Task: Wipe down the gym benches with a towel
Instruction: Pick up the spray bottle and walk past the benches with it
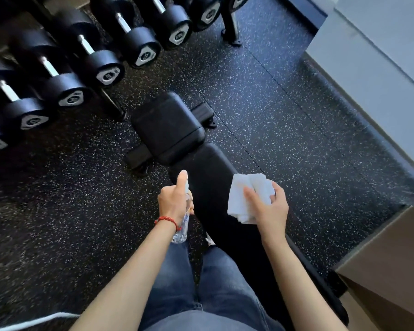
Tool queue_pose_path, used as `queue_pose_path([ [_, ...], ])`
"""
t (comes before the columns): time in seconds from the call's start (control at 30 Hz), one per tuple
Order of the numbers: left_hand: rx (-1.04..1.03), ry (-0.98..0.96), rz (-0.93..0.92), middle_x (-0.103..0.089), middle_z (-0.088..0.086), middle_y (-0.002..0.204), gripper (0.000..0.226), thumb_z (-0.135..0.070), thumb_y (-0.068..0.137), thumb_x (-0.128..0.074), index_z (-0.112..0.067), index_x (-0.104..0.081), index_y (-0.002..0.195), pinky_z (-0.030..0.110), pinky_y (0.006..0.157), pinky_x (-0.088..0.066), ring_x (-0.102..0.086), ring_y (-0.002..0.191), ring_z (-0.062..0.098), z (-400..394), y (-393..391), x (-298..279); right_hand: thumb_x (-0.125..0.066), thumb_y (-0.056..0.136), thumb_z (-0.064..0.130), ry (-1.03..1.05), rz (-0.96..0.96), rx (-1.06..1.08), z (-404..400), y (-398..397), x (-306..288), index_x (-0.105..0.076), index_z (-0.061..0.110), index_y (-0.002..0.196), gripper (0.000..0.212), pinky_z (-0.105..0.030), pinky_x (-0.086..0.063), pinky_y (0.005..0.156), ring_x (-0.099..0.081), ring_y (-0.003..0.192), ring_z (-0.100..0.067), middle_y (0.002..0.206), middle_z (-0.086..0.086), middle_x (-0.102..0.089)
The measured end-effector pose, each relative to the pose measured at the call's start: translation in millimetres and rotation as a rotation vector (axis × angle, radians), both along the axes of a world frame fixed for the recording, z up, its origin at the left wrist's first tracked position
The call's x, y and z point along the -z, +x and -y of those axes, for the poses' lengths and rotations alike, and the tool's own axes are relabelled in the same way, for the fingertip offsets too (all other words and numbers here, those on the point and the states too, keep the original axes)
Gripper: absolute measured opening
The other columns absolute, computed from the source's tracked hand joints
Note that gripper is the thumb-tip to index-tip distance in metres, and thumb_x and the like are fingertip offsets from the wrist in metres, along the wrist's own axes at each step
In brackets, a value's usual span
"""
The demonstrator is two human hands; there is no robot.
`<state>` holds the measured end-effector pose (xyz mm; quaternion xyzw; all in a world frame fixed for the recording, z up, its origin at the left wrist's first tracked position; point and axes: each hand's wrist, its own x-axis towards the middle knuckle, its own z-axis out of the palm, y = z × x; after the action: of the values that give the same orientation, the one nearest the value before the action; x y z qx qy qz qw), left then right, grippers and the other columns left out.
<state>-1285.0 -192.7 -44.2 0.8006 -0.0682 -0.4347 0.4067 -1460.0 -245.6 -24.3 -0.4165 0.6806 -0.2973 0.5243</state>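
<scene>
A black padded gym bench (208, 177) runs from the centre of the floor toward me, its square seat pad (167, 126) at the far end. My right hand (268, 206) holds a folded white towel (244, 197) just above the long pad. Over the bench's left edge, my left hand (175, 199) grips a clear spray bottle (183, 225), thumb raised along its top. A red bead bracelet circles that wrist.
A rack of black dumbbells (101, 65) fills the upper left, close to the bench's far end. Speckled rubber flooring (285, 115) lies all around. A pale wall (368, 80) and a brown box (392, 271) stand on the right. My jeans-clad legs (201, 295) are beside the bench.
</scene>
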Motion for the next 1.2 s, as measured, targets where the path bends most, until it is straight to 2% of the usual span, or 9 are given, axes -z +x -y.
queue_pose_path([
  [0.1,-0.035,-0.002,-0.026,-0.045,0.008,0.036,0.07,-0.069,0.071,-0.048,-0.014,-0.042,0.027,0.038,0.061,-0.045,-0.049,0.043,0.024,15,27,0,-0.076,0.074,0.02,0.002,0.0,-0.015,13,25,-3,-0.049,0.023,0.11,0.046,-0.019,-0.037,0.081,-0.052,0.091,-0.008,0.099,0.01,-0.054],
  [0.2,-0.01,-0.028,-0.005,-0.043,0.006,0.035,0.07,-0.054,0.085,-0.048,-0.014,-0.04,0.029,0.029,0.053,-0.043,-0.047,0.037,0.023,31,56,0,-0.077,0.074,0.02,0.002,-0.013,-0.009,24,55,-4,-0.049,0.02,0.117,0.051,-0.022,-0.038,0.085,-0.052,0.097,-0.012,0.106,0.003,-0.054],
  [0.33,-0.004,-0.042,-0.015,-0.042,0.007,0.034,0.068,-0.043,0.09,-0.048,-0.01,-0.042,0.031,0.029,0.049,-0.041,-0.044,0.033,0.022,50,101,6,-0.076,0.074,0.02,-0.004,-0.043,0.034,36,100,-2,-0.049,0.021,0.114,0.049,-0.016,-0.036,0.079,-0.05,0.095,-0.01,0.105,0.005,-0.053],
  [0.47,0.022,-0.019,-0.027,-0.044,0.009,0.036,0.062,-0.039,0.087,-0.048,-0.007,-0.046,0.033,0.03,0.048,-0.043,-0.043,0.034,0.022,65,150,10,-0.077,0.073,0.021,0.009,-0.063,0.088,40,150,1,-0.05,0.024,0.111,0.047,-0.02,-0.039,0.08,-0.052,0.092,-0.009,0.101,0.008,-0.055],
  [0.63,0.088,0.012,-0.061,-0.046,0.009,0.037,0.058,-0.046,0.074,-0.044,-0.011,-0.044,0.027,0.034,0.052,-0.047,-0.046,0.036,0.023,76,194,15,-0.076,0.075,0.019,0.02,-0.053,0.106,40,205,0,-0.049,0.025,0.107,0.043,0.0,-0.037,0.065,-0.05,0.081,0.009,0.094,0.021,-0.051],
  [0.77,0.097,-0.028,-0.091,-0.047,0.011,0.04,0.068,-0.046,0.087,-0.048,-0.011,-0.044,0.029,0.029,0.048,-0.046,-0.047,0.037,0.022,79,217,13,-0.076,0.074,0.019,0.012,-0.055,0.089,43,236,-3,-0.05,0.025,0.107,0.042,-0.007,-0.039,0.07,-0.051,0.081,0.007,0.093,0.019,-0.053],
  [0.87,0.077,-0.088,-0.13,-0.043,0.009,0.041,0.069,-0.041,0.092,-0.049,-0.015,-0.039,0.029,0.027,0.046,-0.043,-0.044,0.037,0.021,78,233,10,-0.076,0.074,0.021,0.004,-0.069,0.065,50,256,-5,-0.051,0.024,0.108,0.043,-0.017,-0.039,0.075,-0.052,0.086,-0.006,0.094,0.016,-0.053],
  [1.0,0.038,-0.15,-0.161,-0.041,0.006,0.04,0.064,-0.048,0.084,-0.049,-0.018,-0.036,0.03,0.03,0.049,-0.042,-0.043,0.037,0.022,74,255,4,-0.077,0.073,0.022,-0.02,-0.075,0.0,65,278,-7,-0.05,0.025,0.109,0.044,-0.012,-0.038,0.071,-0.052,0.09,-0.01,0.095,0.013,-0.054],
  [1.2,-0.045,-0.182,-0.124,-0.044,0.007,0.04,0.059,-0.054,0.077,-0.049,-0.014,-0.041,0.033,0.028,0.049,-0.043,-0.045,0.04,0.023,67,283,-7,-0.077,0.073,0.026,-0.041,-0.055,-0.145,80,307,-11,-0.051,0.026,0.111,0.047,-0.024,-0.039,0.081,-0.053,0.096,-0.013,0.105,0.005,-0.057],
])
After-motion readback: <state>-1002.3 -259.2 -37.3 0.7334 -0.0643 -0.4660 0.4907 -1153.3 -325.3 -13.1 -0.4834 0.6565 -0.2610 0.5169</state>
